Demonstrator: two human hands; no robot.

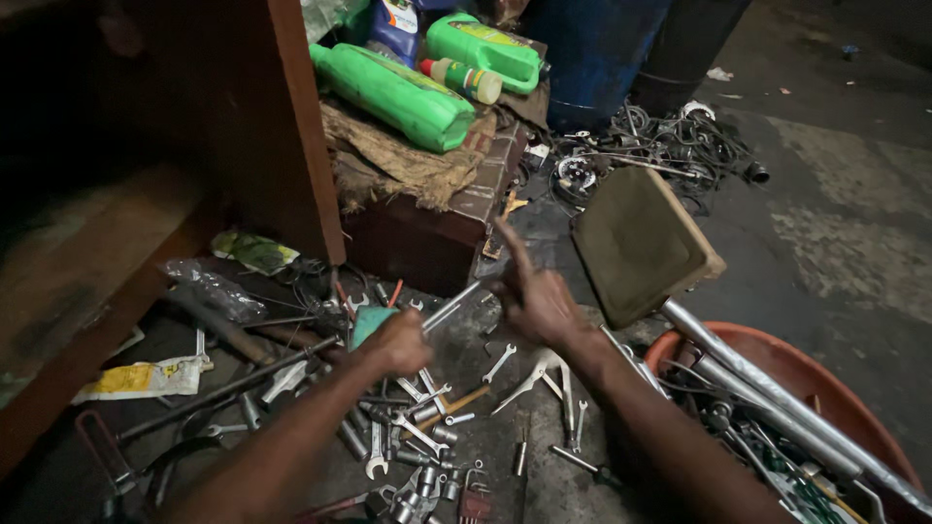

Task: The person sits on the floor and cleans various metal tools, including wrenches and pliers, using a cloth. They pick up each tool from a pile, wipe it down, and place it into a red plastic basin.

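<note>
Concrete floor (835,243) strewn with wrenches (417,427); left hand (398,340) grip closed on teal object (371,322); right hand (539,301) spread.

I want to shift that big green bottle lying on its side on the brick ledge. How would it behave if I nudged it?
The green bottle lies on its side on crumpled sacking, so it would probably rock more than roll. Its glossy plastic looks slippery. Near the ledge's edge, a hard push might tip it onto the tools below.

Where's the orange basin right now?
In the head view, the orange basin sits at lower right, beside the right hand's forearm, with silver tubes lying across it.
</note>
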